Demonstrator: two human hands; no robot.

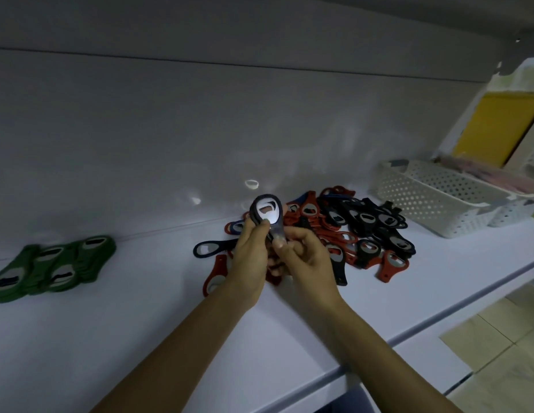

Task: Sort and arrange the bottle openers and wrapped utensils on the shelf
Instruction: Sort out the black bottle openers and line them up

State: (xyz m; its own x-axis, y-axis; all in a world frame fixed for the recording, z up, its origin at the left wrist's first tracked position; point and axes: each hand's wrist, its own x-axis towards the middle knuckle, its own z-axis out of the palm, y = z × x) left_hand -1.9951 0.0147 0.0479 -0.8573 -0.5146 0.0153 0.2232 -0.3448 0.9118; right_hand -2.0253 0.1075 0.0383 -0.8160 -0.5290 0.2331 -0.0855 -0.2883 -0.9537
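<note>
Both hands hold a stack of dark blue bottle openers above the shelf. The left hand has its fingers curled around the handles, and the right hand pinches the handle end with the thumb. The metal head stands up above the fingertips. Just behind and right of the fingers lies the pile of red and black openers. The green openers lie well apart to their left. The white basket with wrapped utensils stands far to their right.
</note>
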